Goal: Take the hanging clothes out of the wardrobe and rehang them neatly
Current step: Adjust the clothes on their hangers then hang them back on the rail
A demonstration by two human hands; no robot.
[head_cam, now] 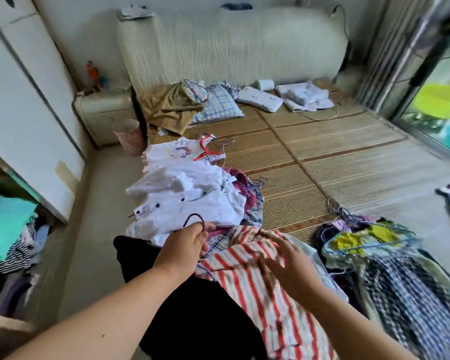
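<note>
My left hand grips the dark wire hanger by its hook, just in front of a pile of white shirts. A red-and-white striped garment hangs from that hanger over the bed's near edge. My right hand, blurred, lies on the striped cloth with fingers spread. A black garment lies under my left forearm. To the right sits a heap of checked and yellow clothes on blue hangers. The open wardrobe with clothes inside is at the left.
A bamboo mat covers the bed. Pillows, a brown blanket and folded cloths lie by the padded headboard. A pink bin and a bedside cabinet stand left of the bed. A window is at right.
</note>
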